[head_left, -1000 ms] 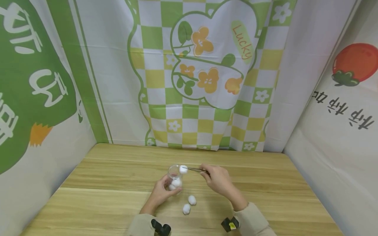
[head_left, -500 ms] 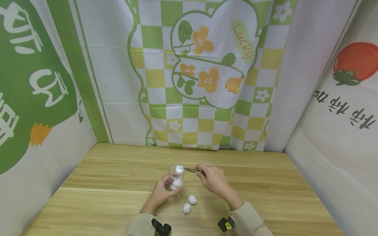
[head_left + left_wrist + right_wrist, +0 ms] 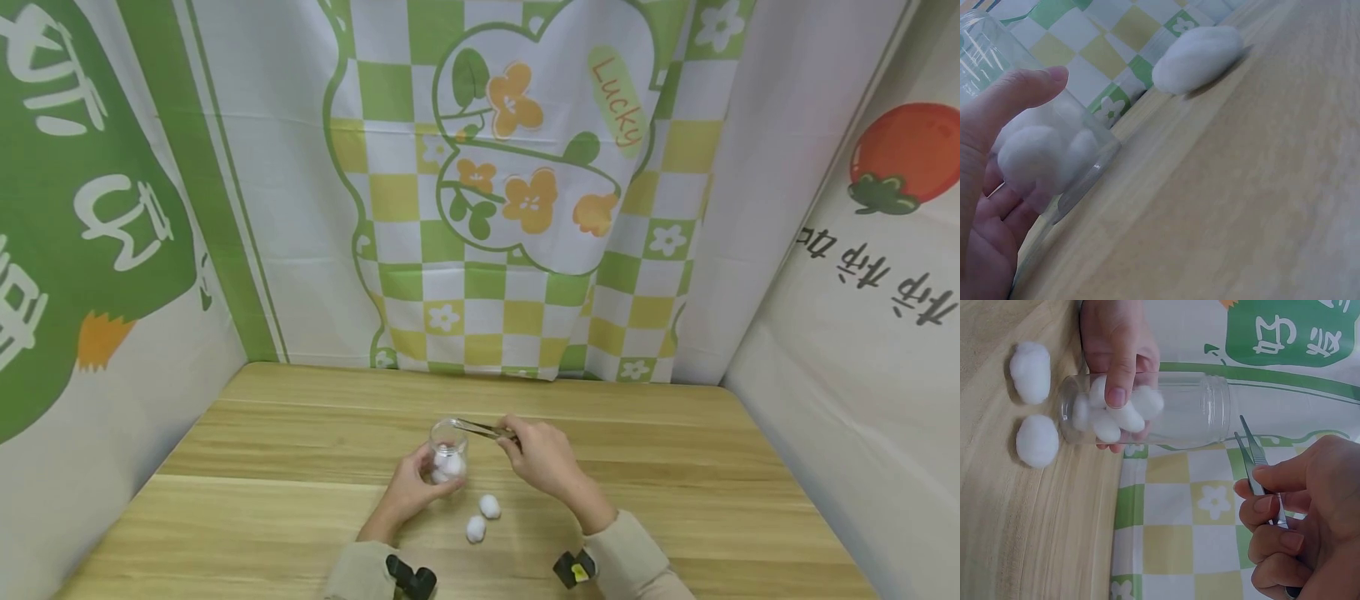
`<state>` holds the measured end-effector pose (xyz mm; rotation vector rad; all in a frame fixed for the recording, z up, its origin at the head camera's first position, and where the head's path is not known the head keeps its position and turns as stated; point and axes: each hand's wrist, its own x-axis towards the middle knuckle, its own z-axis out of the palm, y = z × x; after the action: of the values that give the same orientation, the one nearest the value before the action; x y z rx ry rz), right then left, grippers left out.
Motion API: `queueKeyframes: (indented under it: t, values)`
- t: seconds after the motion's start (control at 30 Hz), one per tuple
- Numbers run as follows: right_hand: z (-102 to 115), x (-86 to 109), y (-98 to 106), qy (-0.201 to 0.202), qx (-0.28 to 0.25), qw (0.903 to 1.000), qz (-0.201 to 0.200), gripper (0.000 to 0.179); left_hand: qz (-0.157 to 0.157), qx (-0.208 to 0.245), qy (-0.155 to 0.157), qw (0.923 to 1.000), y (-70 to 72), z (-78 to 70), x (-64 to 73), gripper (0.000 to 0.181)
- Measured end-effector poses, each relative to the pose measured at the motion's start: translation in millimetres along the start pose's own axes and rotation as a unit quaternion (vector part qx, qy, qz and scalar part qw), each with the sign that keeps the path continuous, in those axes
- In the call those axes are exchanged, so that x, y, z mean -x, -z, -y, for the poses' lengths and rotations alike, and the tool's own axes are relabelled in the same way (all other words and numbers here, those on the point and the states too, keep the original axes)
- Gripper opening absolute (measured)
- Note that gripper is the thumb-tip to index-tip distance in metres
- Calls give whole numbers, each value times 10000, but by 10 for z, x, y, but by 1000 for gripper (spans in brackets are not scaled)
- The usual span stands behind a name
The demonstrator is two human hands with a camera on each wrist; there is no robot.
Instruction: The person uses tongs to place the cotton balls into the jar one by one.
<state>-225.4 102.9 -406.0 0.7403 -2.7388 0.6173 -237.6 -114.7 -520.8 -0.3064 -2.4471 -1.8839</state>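
A clear jar (image 3: 1179,406) stands upright on the table, several white cotton balls (image 3: 1125,419) heaped in its lower half. My left hand (image 3: 410,487) grips the jar low on its side, thumb across the front in the left wrist view. Metal tweezers (image 3: 1254,459) are pinched between the thumb and fingers of my right hand (image 3: 546,457). Their tips are slightly apart with nothing between them, right by the jar's mouth. Two loose cotton balls (image 3: 490,506) lie on the table in front of the jar, between my hands.
The wooden table (image 3: 300,433) reaches back to a green and yellow checked curtain (image 3: 480,317). Printed cloth walls (image 3: 847,333) rise on both sides. A black wrist mount (image 3: 410,577) sits at each sleeve.
The cotton ball that the tweezers held went left over the jar's mouth and dropped inside. The tweezers' tips have parted. My left hand keeps its hold on the jar.
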Motion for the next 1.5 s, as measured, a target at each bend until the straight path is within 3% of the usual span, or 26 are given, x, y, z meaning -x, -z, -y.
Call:
queueKeyframes:
  t: [0.53,1.0,1.5]
  values:
    - [-32,43,7,-105,-180,9998,40,13,28,-69,-197,9998,3,46,-7,57]
    - [-107,100,71,-158,-75,9998,-19,16,86,308,17,9995,-7,28,-7,56]
    - [-159,177,55,-29,-50,10000,0,12,198,200,32,9996,11,13,0,57]
